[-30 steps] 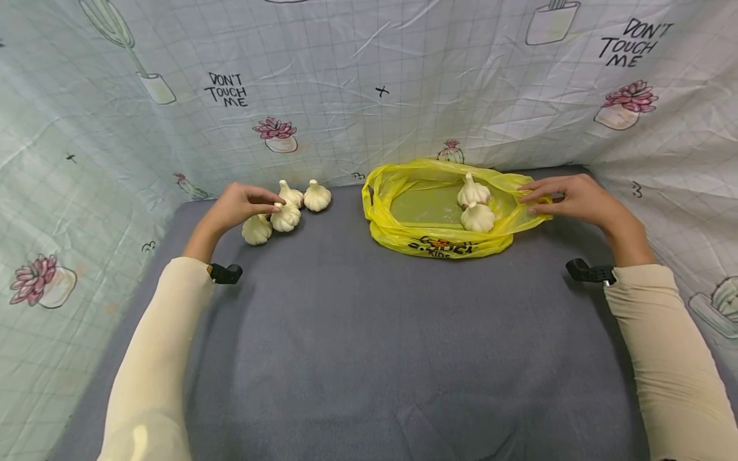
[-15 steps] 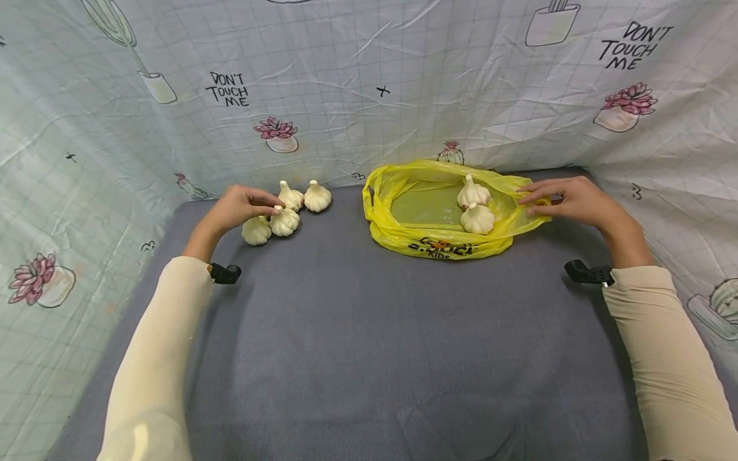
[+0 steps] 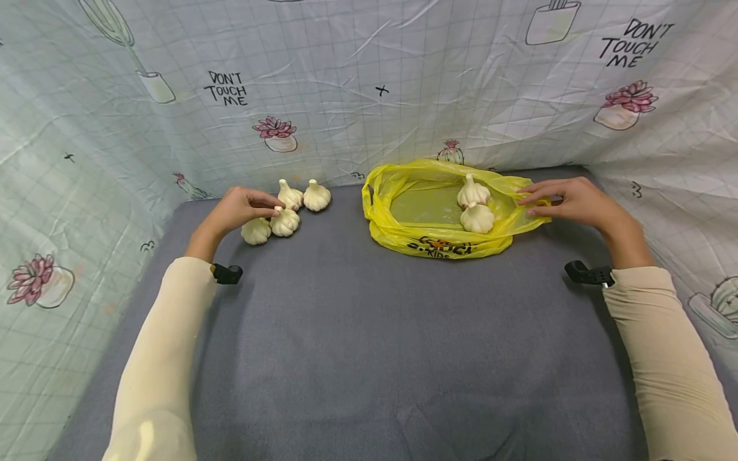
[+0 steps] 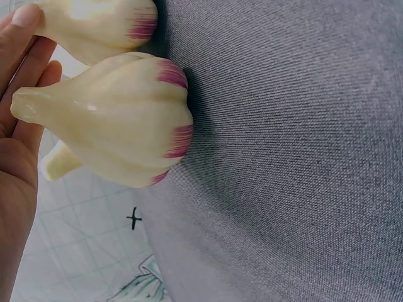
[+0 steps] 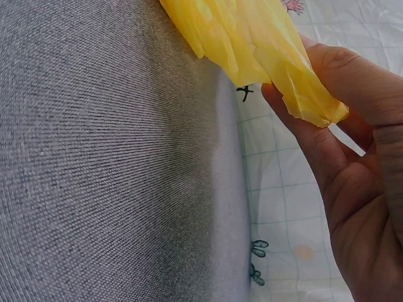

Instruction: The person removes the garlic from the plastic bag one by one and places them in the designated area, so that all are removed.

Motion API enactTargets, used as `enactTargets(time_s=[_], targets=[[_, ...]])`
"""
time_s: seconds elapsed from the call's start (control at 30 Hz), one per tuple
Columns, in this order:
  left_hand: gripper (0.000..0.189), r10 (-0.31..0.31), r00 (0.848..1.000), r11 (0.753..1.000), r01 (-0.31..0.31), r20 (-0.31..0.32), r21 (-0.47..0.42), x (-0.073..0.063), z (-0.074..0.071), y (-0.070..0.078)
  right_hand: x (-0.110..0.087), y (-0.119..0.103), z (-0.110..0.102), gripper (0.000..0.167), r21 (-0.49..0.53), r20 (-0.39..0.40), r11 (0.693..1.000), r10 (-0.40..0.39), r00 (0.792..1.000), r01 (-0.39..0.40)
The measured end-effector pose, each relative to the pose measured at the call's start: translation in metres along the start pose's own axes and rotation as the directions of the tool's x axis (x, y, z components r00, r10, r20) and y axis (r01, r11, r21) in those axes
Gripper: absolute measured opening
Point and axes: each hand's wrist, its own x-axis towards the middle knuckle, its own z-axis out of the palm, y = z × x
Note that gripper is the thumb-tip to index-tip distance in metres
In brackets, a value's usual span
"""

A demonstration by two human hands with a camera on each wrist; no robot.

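Observation:
At the table's back left, my left hand (image 3: 237, 206) pinches the stem of a white garlic bulb (image 3: 285, 222); the left wrist view shows the thumb on that stem at the top left. Close around it sit more garlic bulbs: one (image 3: 256, 232) partly under the hand, one (image 3: 290, 196) behind, and one (image 3: 317, 196) to the right. A yellow plastic bag (image 3: 441, 246) lies with its mouth spread, two garlic bulbs (image 3: 476, 218) inside its right end. My right hand (image 3: 576, 202) pinches the bag's right edge between thumb and fingers, its folded plastic (image 5: 315, 104) showing in the right wrist view.
Grey cloth covers the table (image 3: 369, 333). Behind and along both sides hangs a printed curtain (image 3: 346, 83), its foot close behind the garlic and the bag. Each wrist wears a black camera mount, like this left mount (image 3: 227, 274).

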Motion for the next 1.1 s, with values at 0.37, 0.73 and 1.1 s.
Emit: enactTargets(time_s=[0.37, 0.73, 1.1], targets=[[0.034, 0.063, 0.997, 0.997, -0.065, 0.054, 0.052, 0.002, 0.001, 0.016, 0.001, -0.001, 0.000, 0.021, -0.010, -0.007, 1.000, 0.007, 1.000, -0.007], [0.029, 0.387, 0.921, 0.909, -0.390, 0.050, 0.145, 0.009, 0.021, 0.072, 0.000, 0.001, 0.001, 0.022, -0.024, -0.021, 1.000, -0.001, 1.000, 0.000], [0.033, 0.586, 0.796, 0.792, -0.602, 0.149, 0.103, 0.017, 0.055, 0.123, -0.003, 0.002, 0.003, 0.022, -0.030, -0.032, 1.000, 0.003, 0.999, -0.003]])
